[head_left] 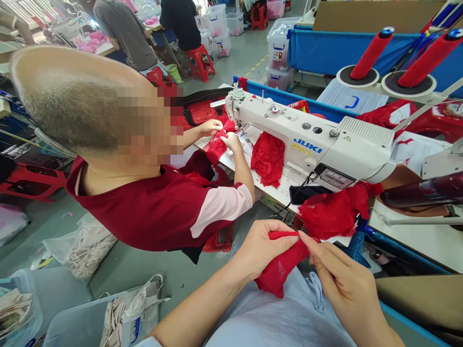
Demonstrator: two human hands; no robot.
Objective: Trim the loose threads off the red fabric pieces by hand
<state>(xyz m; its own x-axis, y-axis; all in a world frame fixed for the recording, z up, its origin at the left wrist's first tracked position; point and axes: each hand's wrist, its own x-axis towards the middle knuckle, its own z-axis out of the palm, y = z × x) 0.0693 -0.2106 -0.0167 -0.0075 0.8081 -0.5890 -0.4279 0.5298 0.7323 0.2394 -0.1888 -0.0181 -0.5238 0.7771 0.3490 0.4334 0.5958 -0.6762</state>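
Observation:
A small piece of red fabric (280,270) hangs between my hands at the lower centre. My left hand (262,248) pinches its upper edge between thumb and fingers. Close beside it, my right hand (338,270) holds the same edge at its right end with thumb and index finger, the fingertips of both hands almost touching. The cloth droops below in a rough point over my light blue clothing (275,318). Beyond my hands, a bundle of red fabric (333,212) lies at the table edge, near a black phone (307,193).
A seated co-worker (152,207) holds red lace at a white sewing machine (307,127). Another red pile (267,159) lies under its arm. Red thread cones (372,55) stand at upper right. Clear plastic bins (75,323) sit at lower left, and a red stool (220,239) behind the co-worker.

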